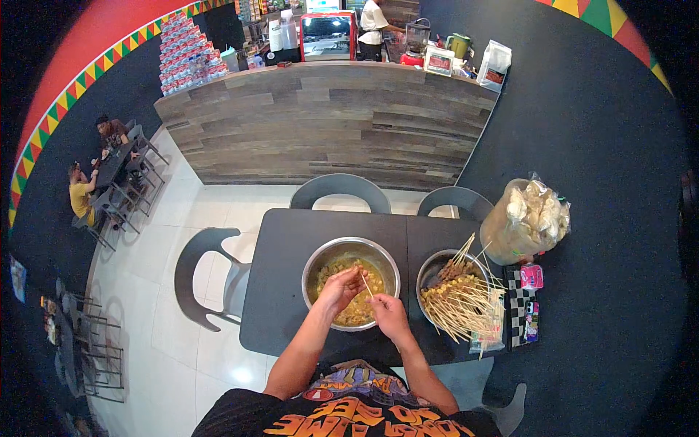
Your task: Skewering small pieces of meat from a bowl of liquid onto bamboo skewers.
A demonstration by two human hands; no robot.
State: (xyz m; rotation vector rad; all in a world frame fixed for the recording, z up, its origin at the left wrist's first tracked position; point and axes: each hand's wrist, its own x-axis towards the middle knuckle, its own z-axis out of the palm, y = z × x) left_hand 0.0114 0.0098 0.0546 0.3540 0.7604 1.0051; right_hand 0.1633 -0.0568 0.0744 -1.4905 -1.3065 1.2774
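Over a steel bowl [308, 271] of yellow, marinated chunks [352, 315], both hands meet near its middle. My right hand [391, 316] pinches a thin wooden skewer [366, 284], which slants up and left. At the skewer's far end, my left hand [340, 290] has its fingers closed; the small piece they seem to hold is too hidden to name. To the right stands a second steel bowl [422, 271], heaped with loaded skewers [450, 300]. Their bare ends stick out over its near right rim, while yellow and brown pieces show at the other ends.
The bowls share a dark table [273, 306]. At its right are a big clear bag of pale puffy food [535, 215], a checkered tray [515, 306] and a pink packet [532, 277]. Grey chairs [200, 273] surround it. Beyond stands a wood-panelled counter [328, 120] with a person [373, 25] behind.
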